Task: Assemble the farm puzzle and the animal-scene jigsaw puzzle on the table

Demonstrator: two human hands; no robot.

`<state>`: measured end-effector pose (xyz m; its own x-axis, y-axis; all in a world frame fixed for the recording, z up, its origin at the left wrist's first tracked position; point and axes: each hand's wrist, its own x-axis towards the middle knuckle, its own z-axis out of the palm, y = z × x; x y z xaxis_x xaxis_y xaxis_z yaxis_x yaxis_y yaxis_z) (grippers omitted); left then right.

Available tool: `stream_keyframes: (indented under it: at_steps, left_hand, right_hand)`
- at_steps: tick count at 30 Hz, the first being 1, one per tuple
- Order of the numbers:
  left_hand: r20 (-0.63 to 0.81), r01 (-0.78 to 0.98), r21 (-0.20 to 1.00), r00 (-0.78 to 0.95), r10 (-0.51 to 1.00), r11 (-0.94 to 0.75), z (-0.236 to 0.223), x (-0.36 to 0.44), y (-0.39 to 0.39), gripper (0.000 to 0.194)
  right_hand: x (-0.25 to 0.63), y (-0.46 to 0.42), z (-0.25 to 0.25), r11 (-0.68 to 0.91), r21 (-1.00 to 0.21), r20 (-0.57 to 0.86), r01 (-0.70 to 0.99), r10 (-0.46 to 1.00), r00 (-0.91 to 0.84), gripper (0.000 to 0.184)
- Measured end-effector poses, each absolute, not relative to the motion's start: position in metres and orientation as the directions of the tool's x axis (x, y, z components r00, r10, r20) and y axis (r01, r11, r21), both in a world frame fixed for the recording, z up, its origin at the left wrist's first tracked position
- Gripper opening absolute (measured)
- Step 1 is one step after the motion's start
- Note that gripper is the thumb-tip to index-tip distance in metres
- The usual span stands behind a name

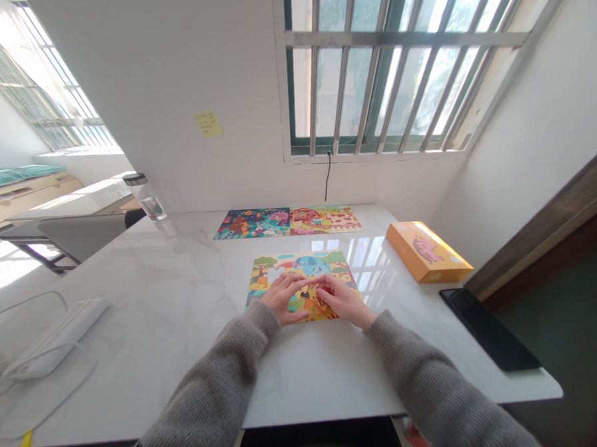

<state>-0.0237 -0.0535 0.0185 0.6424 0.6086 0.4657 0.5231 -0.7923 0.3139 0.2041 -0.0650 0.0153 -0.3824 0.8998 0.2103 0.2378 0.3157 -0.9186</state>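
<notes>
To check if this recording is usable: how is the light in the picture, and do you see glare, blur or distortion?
In the head view, the window is overexposed, the white table shows strong glare beside the puzzle, wide-angle distortion makes the walls lean, and the left hand and right hand look sharp, without visible blur.

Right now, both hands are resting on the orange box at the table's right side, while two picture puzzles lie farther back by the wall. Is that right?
No: in the head view, the left hand and right hand rest on a third picture puzzle, not the orange box. The rest stands.
</notes>
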Motion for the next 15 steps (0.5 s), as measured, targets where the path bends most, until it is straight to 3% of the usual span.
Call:
stream_keyframes:
  at_steps: [6, 11, 15]
  left_hand:
    - [0.429, 0.555, 0.346, 0.623, 0.654, -0.756, 0.014, -0.026, -0.048, 0.062]
    - [0.475, 0.615, 0.367, 0.521, 0.709, -0.697, 0.008, -0.037, -0.037, 0.058]
    - [0.457, 0.636, 0.391, 0.493, 0.74, -0.665, 0.007, -0.042, -0.034, 0.058]
  right_hand:
    - [0.204, -0.069, 0.02, 0.352, -0.894, 0.244, 0.277, 0.901, -0.359, 0.024]
    - [0.212, -0.072, 0.032, 0.617, -0.662, 0.435, 0.426, 0.779, -0.451, 0.041]
    - [0.215, -0.072, 0.032, 0.695, -0.549, 0.451, 0.463, 0.714, -0.536, 0.051]
